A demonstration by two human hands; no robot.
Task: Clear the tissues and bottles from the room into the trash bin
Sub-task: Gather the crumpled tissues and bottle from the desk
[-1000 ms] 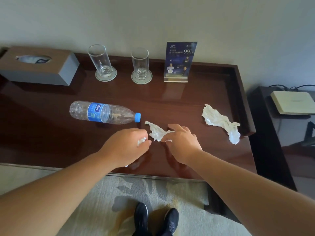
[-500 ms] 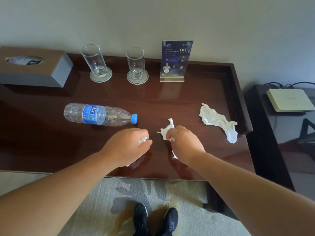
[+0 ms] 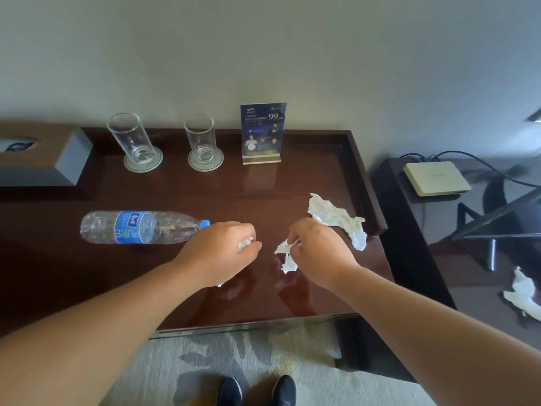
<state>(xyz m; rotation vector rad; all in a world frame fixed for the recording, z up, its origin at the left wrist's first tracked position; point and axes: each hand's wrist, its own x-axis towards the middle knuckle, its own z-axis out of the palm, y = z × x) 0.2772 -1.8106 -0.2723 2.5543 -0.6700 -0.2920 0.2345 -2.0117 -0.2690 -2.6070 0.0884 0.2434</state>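
Both hands are closed around paper: the left hand (image 3: 222,253) is clenched on a small wad (image 3: 245,245), which shows white between thumb and forefinger; the right hand (image 3: 320,253) pinches a torn tissue (image 3: 285,248) whose loose end hangs down toward the table (image 3: 263,294), and I cannot tell if it touches the wood. The two hands are apart, with a narrow strip of bare wood between them.

A bottle (image 3: 140,227) lies on its side to the left, about parallel to the front edge; its blue cap (image 3: 205,223) is just beside the left knuckles. A long tissue (image 3: 336,216) lies crumpled behind the right hand, close to the raised right rim (image 3: 363,177); its lower end comes near the place where this rim stops. The rim runs also along the back; the front edge is flat, and both forearms cross it.

Along the back stand a left glass (image 3: 131,139), a right glass (image 3: 200,139), a card (image 3: 263,131) and, at the far left, a tissue box (image 3: 38,159); wide bare wood separates this row from the bottle and the hands.

Right of the table is a lower dark stand (image 3: 395,200) with a white device (image 3: 436,177) and cables (image 3: 480,165); a far tissue (image 3: 524,294) lies low at the right border of the view, well apart from the table. Below the front edge is pale carpet (image 3: 205,356) with two black shoes (image 3: 284,389).
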